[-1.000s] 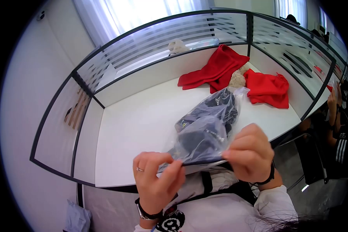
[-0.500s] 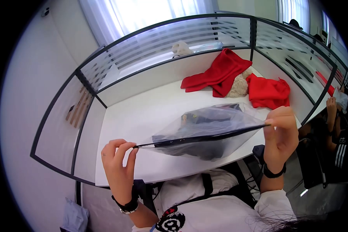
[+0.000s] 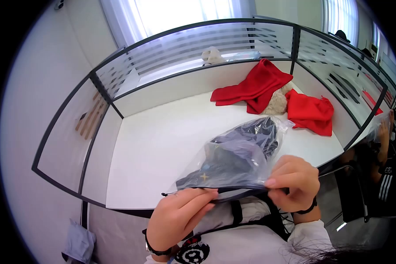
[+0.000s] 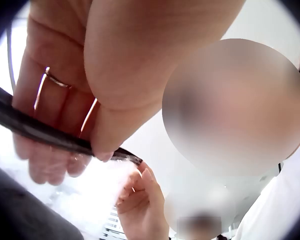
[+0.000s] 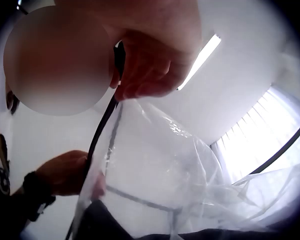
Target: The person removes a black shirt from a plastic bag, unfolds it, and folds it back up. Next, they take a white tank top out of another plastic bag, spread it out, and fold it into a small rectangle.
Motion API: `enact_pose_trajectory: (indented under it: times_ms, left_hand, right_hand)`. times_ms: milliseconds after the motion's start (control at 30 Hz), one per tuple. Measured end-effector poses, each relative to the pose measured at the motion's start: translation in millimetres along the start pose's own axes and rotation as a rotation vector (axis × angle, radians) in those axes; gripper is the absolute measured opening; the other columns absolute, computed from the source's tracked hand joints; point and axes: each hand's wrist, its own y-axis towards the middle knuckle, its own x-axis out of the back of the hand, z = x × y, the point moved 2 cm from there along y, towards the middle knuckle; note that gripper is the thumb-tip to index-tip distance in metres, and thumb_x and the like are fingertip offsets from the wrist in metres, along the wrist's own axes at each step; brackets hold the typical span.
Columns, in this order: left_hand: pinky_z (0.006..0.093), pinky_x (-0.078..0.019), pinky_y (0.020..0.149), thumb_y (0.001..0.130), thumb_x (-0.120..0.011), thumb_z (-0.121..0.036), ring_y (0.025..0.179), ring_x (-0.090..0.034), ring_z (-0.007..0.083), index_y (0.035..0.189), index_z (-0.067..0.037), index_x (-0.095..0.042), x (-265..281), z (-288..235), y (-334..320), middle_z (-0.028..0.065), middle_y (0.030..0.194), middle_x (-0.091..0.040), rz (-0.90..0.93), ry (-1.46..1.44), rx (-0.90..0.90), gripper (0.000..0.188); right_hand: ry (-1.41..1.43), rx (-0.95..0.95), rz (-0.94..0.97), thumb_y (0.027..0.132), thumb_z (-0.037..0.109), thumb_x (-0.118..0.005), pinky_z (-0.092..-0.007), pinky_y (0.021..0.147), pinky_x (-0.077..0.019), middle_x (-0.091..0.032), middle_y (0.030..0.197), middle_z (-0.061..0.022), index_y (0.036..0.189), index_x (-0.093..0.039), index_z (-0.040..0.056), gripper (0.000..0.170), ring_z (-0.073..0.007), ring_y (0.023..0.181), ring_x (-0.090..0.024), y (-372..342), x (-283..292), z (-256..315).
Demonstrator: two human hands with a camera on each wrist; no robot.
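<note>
A clear plastic bag [image 3: 251, 152] with dark folded cloth [image 3: 224, 165] inside lies towards the front edge of the white table, its mouth facing the person. Along that mouth runs a black strip [image 4: 45, 135]. My left hand [image 3: 180, 215] pinches the strip between its thumb and long, nearly straight fingers, which reach across the bag's mouth. At the strip's right end, my right hand [image 3: 295, 182] pinches the edge between thumb and curled fingers. In the right wrist view the clear film [image 5: 155, 155] hangs below the right hand.
Two red cloths [image 3: 255, 86] [image 3: 310, 112] lie at the table's back right, with a fluffy beige thing [image 3: 277, 101] between them. Black-framed panels [image 3: 198, 46] wall in the table [image 3: 149, 154]. A chair [image 3: 352, 189] and another person's arm [image 3: 385, 141] are at the right.
My hands spread the bag's mouth wide and lifted it, then came back closer together and lower. The left hand has slid inward along the strip.
</note>
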Motion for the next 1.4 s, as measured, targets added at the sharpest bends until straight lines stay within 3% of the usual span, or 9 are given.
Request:
enact_pose_trajectory:
  times_ms: [167, 300, 367, 433, 500, 600, 700, 933, 1400]
  left_hand:
    - [0.0379, -0.0555, 0.082, 0.104, -0.052, -0.024, 0.097, -0.07, 0.0367, 0.128, 0.002, -0.062, -9.8, 23.9, 4.0, 0.0173, 0.114, -0.072, 0.328, -0.276, 0.272, 0.037]
    - [0.0432, -0.055, 0.083, 0.105, -0.047, -0.027, 0.089, -0.071, 0.0399, 0.104, 0.008, -0.07, -19.4, 51.0, -1.7, 0.0223, 0.112, -0.071, 0.291, -0.611, 0.36, 0.042]
    - [0.0441, -0.0552, 0.079, 0.104, -0.052, -0.028, 0.083, -0.071, 0.0404, 0.092, 0.01, -0.071, -21.2, 55.9, 5.5, 0.0239, 0.111, -0.071, 0.264, -0.436, 0.382, 0.044]
    - [0.0448, -0.055, 0.078, 0.099, -0.06, -0.028, 0.081, -0.071, 0.0395, 0.1, 0.01, -0.07, -24.8, 57.1, 10.8, 0.0229, 0.107, -0.072, 0.262, 0.12, 0.287, 0.039]
    - [0.0466, -0.0527, 0.092, 0.09, -0.073, -0.028, 0.103, -0.068, 0.0414, 0.122, 0.006, -0.066, -32.2, 61.1, 10.7, 0.0242, 0.121, -0.069, 0.192, 0.078, 0.249, 0.046]
    - [0.0467, -0.0374, 0.116, 0.075, -0.087, -0.031, 0.14, -0.042, 0.0449, 0.15, -0.001, -0.044, -46.7, 82.4, 5.8, 0.0261, 0.151, -0.047, 0.279, 0.004, 0.082, 0.092]
    - [0.046, -0.0416, 0.113, 0.072, -0.088, -0.035, 0.135, -0.048, 0.0467, 0.149, -0.001, -0.045, -51.0, 84.3, 10.4, 0.0299, 0.151, -0.046, 0.311, 0.082, 0.128, 0.094]
    - [0.045, -0.0418, 0.113, 0.068, -0.092, -0.033, 0.138, -0.042, 0.0523, 0.158, 0.006, -0.017, -65.5, 93.9, 16.2, 0.0328, 0.153, -0.033, 0.314, -0.031, 0.231, 0.123]
    - [0.0425, -0.036, 0.117, 0.07, -0.088, -0.024, 0.146, -0.037, 0.0453, 0.155, 0.006, -0.031, -68.4, 97.5, 25.3, 0.0288, 0.157, -0.034, 0.078, -0.099, 0.171, 0.106]
  right_hand:
    - [0.28, -0.161, 0.099, 0.085, 0.007, -0.074, -0.0343, 0.075, -0.0581, -0.074, 0.114, -0.0171, 0.129, -0.064, -0.003, 0.047, -0.0271, 0.092, -0.072, -1.9, 0.0, -10.3]
    - [-0.237, -0.43, 0.057, 0.087, 0.003, -0.065, -0.0333, 0.067, -0.0509, -0.072, 0.097, -0.0118, 0.105, -0.068, -0.0016, 0.019, -0.0235, 0.08, -0.068, 3.9, 40.4, -27.0]
    - [-0.431, -0.595, 0.147, 0.088, 0.003, -0.063, -0.035, 0.066, -0.0501, -0.068, 0.089, -0.0122, 0.094, -0.065, -0.0018, 0.008, -0.025, 0.076, -0.065, -7.6, 62.7, -47.1]
    - [-0.58, -0.633, 0.242, 0.086, 0.009, -0.07, -0.0367, 0.067, -0.0516, -0.067, 0.087, -0.0133, 0.096, -0.064, -0.0011, 0.015, -0.0277, 0.075, -0.065, -39.9, 87.5, -79.0]
    - [-0.604, -0.892, 0.399, 0.081, 0.017, -0.077, -0.0386, 0.069, -0.0529, -0.068, 0.089, -0.0137, 0.104, -0.065, -0.0008, 0.032, -0.0286, 0.077, -0.066, -64.0, 98.5, -111.5]
    - [-0.503, -0.8, 0.459, 0.077, 0.024, -0.083, -0.0401, 0.08, -0.0544, -0.069, 0.096, -0.0188, 0.118, -0.064, -0.0011, 0.052, -0.0343, 0.09, -0.068, -75.5, 84.6, -150.4]
    - [-0.356, -0.878, 0.687, 0.079, 0.023, -0.08, -0.0407, 0.092, -0.0527, -0.07, 0.108, -0.0249, 0.119, -0.065, -0.0027, 0.05, -0.0402, 0.099, -0.066, -46.8, 56.9, -144.2]
    - [-0.12, -0.578, 0.558, 0.078, 0.012, -0.078, -0.0425, 0.09, -0.0521, -0.07, 0.11, -0.0212, 0.115, -0.066, -0.0015, 0.042, -0.0385, 0.101, -0.066, -41.2, 12.3, -131.9]
    - [-0.186, -0.309, 0.49, 0.086, 0.01, -0.07, -0.0463, 0.079, -0.052, -0.067, 0.093, -0.0185, 0.107, -0.068, 0.0026, 0.023, -0.0406, 0.086, -0.064, -18.1, -28.4, -71.1]
